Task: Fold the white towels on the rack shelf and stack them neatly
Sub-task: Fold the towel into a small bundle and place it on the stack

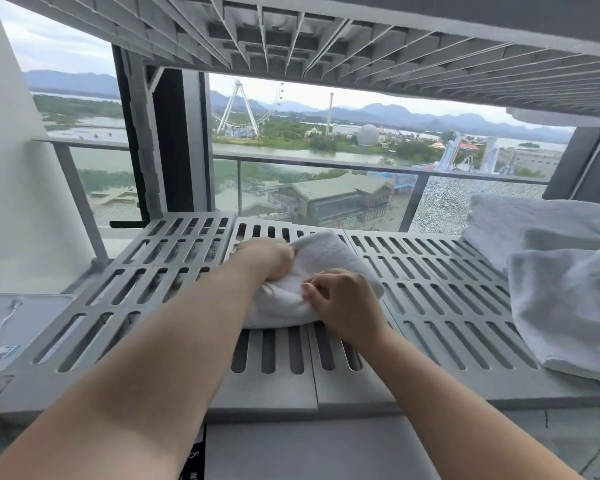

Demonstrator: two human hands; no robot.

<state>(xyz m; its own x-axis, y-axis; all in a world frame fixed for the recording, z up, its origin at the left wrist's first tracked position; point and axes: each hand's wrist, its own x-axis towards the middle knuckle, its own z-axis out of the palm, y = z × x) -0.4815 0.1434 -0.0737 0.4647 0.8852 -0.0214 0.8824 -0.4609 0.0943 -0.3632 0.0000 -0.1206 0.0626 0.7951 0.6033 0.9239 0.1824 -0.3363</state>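
The grey slotted shelf (278, 393) carries everything. At its right edge lies a pile of white towels (551, 289), loosely folded. A smaller folded white towel (326, 258) sits mid-shelf, well apart from the pile. The left hand (267, 258) grasps its left side with curled fingers; the right hand (340, 299) pinches its near edge.

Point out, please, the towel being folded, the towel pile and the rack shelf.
towel being folded (329, 258), head view, its top surface
towel pile (565, 306), head view, front towel's face
rack shelf (447, 306), head view, bare slotted panel
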